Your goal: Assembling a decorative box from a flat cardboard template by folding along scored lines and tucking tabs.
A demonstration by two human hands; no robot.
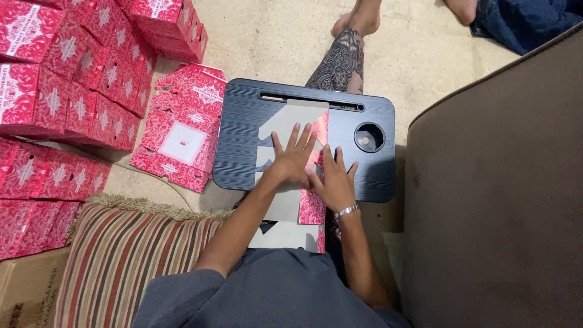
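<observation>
A flat, unfolded cardboard box blank (285, 118), grey inside and red-patterned outside, lies on a dark lap tray (243, 140). My left hand (293, 159) presses flat on the grey side with fingers spread. My right hand (333, 181), with a metal bracelet on the wrist, presses down on the folded red flap (312, 209) at the blank's right edge. The blank's near end hangs off the tray over my lap.
Stacks of assembled red boxes (67, 67) fill the left side. More flat red blanks (182, 130) lie on the floor beside the tray. A striped cushion (127, 243) is at lower left, a brown sofa (498, 200) at right. A tattooed leg (340, 61) extends beyond the tray.
</observation>
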